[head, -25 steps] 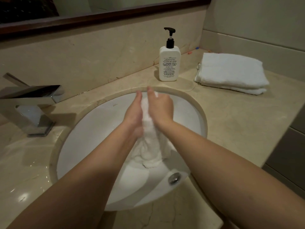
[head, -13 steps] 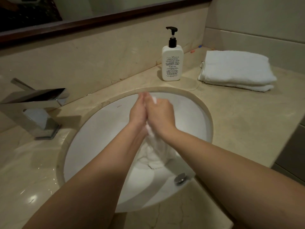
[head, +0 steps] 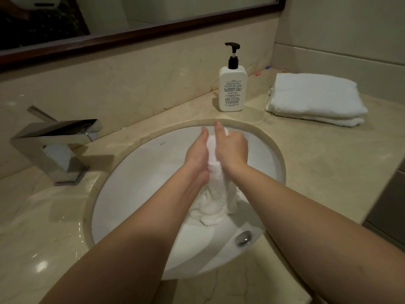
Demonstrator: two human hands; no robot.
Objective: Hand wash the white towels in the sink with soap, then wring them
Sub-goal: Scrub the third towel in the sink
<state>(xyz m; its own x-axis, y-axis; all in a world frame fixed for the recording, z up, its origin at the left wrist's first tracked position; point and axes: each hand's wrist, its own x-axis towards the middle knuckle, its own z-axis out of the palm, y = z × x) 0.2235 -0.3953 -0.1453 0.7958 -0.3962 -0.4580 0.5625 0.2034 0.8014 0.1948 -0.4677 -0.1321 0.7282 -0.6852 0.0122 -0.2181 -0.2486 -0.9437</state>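
A wet white towel [head: 215, 200] hangs bunched over the white sink [head: 142, 176], its lower end drooping toward the basin floor. Its upper part is squeezed between my two hands. My left hand [head: 197, 151] presses its palm and straight fingers against the towel's left side. My right hand [head: 232, 148] curls over the right side, and a bit of cloth shows between its fingers. A white soap pump bottle [head: 232, 88] stands behind the sink. Two folded white towels [head: 315, 97] lie stacked on the counter at the right.
A square chrome faucet [head: 54, 137] stands left of the basin, with no water running. The drain plug [head: 243, 238] sits at the near side of the bowl. The beige marble counter [head: 317, 172] ends at the right; a mirror frame runs along the wall.
My hands have slid against each other over the towel, closing together and then spreading slightly again, with the right hand a little further forward. The towel stays hanging over the basin.
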